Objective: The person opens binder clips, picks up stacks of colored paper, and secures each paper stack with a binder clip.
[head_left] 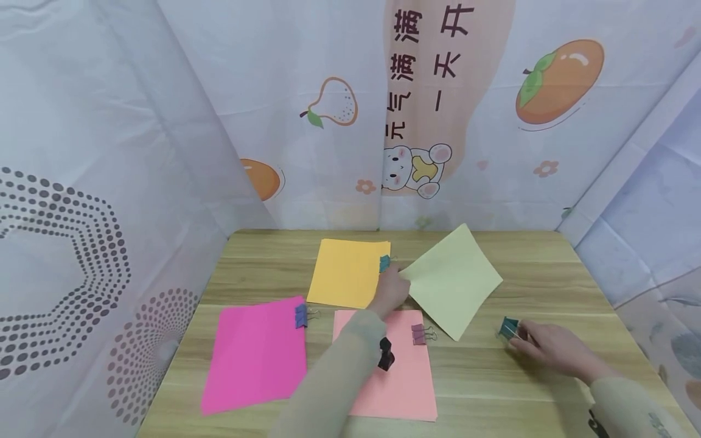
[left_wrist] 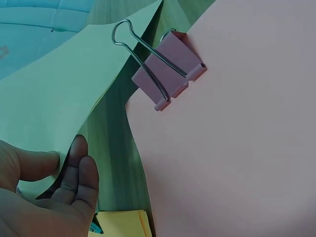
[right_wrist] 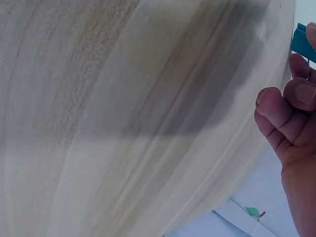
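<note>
My left hand [head_left: 392,288] pinches the left corner of a pale yellow-green stack of paper [head_left: 454,280], thumb on top and fingers beneath in the left wrist view. The stack lies turned like a diamond, and no clip shows on it. At the right, my right hand [head_left: 553,347] holds a teal binder clip [head_left: 509,327] between thumb and fingers, a little apart from the stack's lower right side. In the right wrist view only part of that teal clip [right_wrist: 302,42] shows at the edge.
Orange-yellow paper [head_left: 350,271] with a teal clip [head_left: 385,263] lies behind my left hand. Magenta paper [head_left: 257,356] with a blue-violet clip [head_left: 301,316] is at left. Pink paper [head_left: 394,389] with a mauve clip [head_left: 418,334] lies under my left forearm. Printed curtains [head_left: 306,201] surround the wooden table [head_left: 493,401].
</note>
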Tool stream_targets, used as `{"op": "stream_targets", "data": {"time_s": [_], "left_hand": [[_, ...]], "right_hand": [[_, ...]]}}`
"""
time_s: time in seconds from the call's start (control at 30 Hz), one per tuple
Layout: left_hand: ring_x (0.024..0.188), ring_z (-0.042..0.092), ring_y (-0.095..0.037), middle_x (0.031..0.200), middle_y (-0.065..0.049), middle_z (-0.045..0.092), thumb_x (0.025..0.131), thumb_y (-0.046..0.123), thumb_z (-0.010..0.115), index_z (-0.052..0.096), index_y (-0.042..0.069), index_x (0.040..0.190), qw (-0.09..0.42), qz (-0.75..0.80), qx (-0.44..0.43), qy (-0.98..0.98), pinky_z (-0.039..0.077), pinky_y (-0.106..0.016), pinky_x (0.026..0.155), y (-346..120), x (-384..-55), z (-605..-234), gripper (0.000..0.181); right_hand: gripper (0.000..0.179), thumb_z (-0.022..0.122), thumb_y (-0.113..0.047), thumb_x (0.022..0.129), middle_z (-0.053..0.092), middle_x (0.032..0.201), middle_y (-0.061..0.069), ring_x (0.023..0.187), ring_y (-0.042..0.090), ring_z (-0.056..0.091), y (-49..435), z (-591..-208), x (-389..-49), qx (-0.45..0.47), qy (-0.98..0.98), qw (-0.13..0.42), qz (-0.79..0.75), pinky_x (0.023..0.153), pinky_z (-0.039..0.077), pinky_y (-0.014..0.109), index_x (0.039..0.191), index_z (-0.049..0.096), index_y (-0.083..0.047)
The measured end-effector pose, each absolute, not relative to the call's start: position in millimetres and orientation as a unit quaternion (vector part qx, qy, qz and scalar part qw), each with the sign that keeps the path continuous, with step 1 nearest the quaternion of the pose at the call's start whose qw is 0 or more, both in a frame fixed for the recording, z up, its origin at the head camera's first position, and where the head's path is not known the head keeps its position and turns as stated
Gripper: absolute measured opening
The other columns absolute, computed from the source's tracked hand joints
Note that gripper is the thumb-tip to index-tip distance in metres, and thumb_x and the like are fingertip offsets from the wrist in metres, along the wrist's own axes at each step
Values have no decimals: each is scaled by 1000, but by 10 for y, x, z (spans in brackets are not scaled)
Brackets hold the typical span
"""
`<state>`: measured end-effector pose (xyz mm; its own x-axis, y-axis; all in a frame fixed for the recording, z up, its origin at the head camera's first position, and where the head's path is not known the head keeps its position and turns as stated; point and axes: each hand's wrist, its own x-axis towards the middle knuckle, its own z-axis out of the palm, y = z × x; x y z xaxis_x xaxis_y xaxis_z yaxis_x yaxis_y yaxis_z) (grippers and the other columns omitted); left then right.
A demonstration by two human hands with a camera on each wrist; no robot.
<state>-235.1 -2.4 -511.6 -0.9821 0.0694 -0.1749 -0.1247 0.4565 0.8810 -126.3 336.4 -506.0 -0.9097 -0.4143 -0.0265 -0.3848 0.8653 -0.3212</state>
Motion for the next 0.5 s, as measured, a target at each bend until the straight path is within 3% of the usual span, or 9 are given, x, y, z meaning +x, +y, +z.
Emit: {"op": "stream_targets", "data": {"time_s": [0.23, 0.5], "left_hand": [[72, 69, -24, 113, -19, 71, 91, -3, 57, 57, -4, 136, 102, 559, -17, 823, 48, -25, 55, -101, -2332, -5133, 45], [59, 67, -16, 121, -21, 68, 90, -5, 59, 59, -4, 134, 101, 604, -36, 790, 59, -30, 59, -135, -2297, -5153, 44]], "right_hand": [[21, 67, -32, 98, 50, 69, -14, 59, 0, 41, 3381, -4990, -1269, -191, 967, 70, -152, 53, 37, 25, 87, 54, -21], [19, 67, -31, 98, 50, 68, -14, 58, 0, 41, 3395, -4912, -1290, -196, 967, 57, -151, 53, 37, 25, 87, 55, -21]]}}
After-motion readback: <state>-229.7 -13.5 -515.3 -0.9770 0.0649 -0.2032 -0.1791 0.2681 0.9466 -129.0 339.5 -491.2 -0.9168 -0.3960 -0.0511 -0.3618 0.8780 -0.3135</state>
